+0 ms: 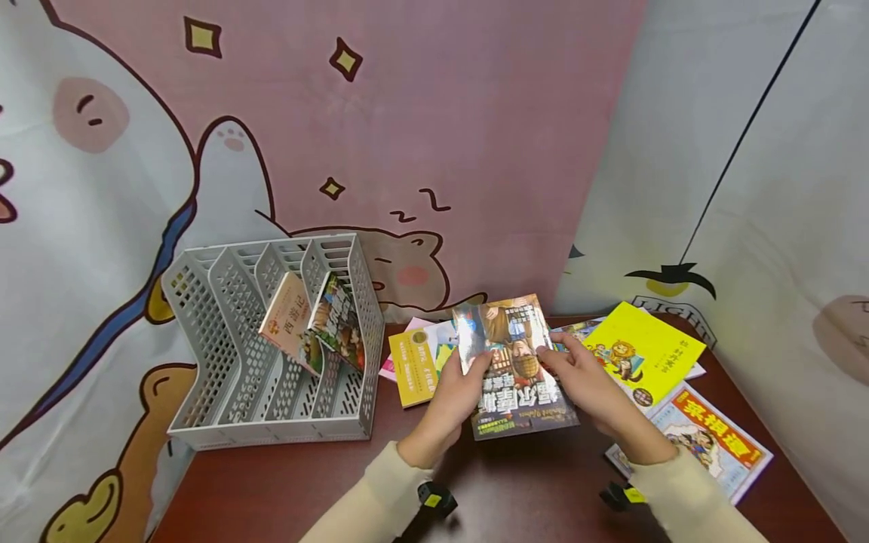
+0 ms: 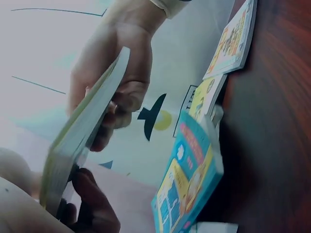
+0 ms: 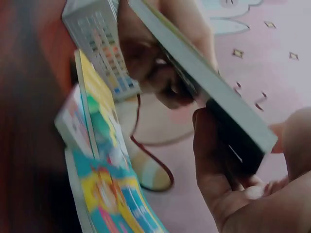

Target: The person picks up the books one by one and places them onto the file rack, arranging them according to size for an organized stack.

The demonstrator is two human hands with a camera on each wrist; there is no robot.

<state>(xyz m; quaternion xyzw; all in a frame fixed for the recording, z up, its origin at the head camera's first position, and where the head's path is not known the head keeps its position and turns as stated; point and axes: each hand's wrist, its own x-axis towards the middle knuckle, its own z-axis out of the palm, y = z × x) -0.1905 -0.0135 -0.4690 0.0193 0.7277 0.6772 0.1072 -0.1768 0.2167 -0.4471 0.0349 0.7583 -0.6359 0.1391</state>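
A glossy book (image 1: 519,377) with large white characters is held above the table, its cover facing up in the head view. My left hand (image 1: 455,396) grips its left edge, thumb on the cover, and my right hand (image 1: 591,385) grips the right edge the same way. Both wrist views show the book edge-on: in the left wrist view its pages (image 2: 87,121) face the camera, with fingers curled beneath; in the right wrist view the book (image 3: 209,87) lies between the fingers and thumbs of both hands.
A grey slotted rack (image 1: 271,432) stands at the left, holding a cream book (image 1: 292,320) and a dark green book (image 1: 339,324) in separate slots. Behind the hands lies a yellow-orange book (image 1: 412,368). At the right are a yellow book (image 1: 652,351) and a red-and-blue book (image 1: 720,437).
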